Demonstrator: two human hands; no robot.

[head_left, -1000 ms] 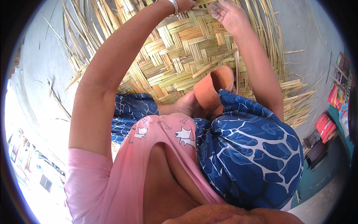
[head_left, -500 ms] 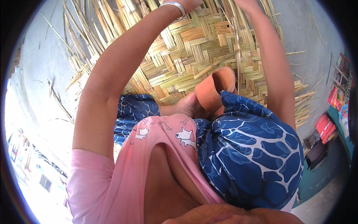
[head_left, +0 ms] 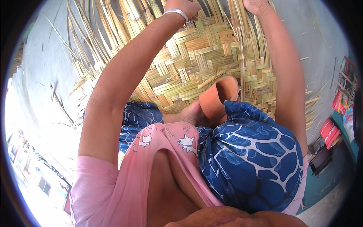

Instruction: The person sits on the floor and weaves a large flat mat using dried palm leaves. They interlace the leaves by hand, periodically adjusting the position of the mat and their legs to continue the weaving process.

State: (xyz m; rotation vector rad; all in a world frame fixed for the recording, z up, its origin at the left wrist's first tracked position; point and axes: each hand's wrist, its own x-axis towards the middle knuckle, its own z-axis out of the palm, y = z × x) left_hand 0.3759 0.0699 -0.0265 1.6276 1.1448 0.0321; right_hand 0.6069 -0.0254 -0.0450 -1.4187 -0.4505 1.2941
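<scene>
Head view: a broad mat woven from flat, straw-coloured and pale green strips [head_left: 211, 47] lies on the floor in front of the seated person, its checkered weave filling the upper middle. Long unwoven tan stalks [head_left: 113, 28] fan out from its left side toward the top edge. The left hand [head_left: 184, 7], at the top edge, is over the far part of the mat with its fingers curled inward; whether a strip is pinched in them I cannot tell. The right hand [head_left: 256, 5] is well apart from it, over the strips farther right, and is cut off by the top edge, so its fingers and any grip cannot be made out. A silvery metal bangle [head_left: 176, 12] circles the left wrist.

Near the mat's closer edge is a hollow, orange, wide-banded object [head_left: 211, 101], its opening tilted upward, just beside a bare foot [head_left: 185, 115]. Blue cloth with a white net pattern [head_left: 261, 159] covers the bent knee, next to a pink shirt printed with white dogs [head_left: 128, 181]. Around the mat spreads a smooth grey floor [head_left: 310, 34], with red packets [head_left: 329, 132] at far right.
</scene>
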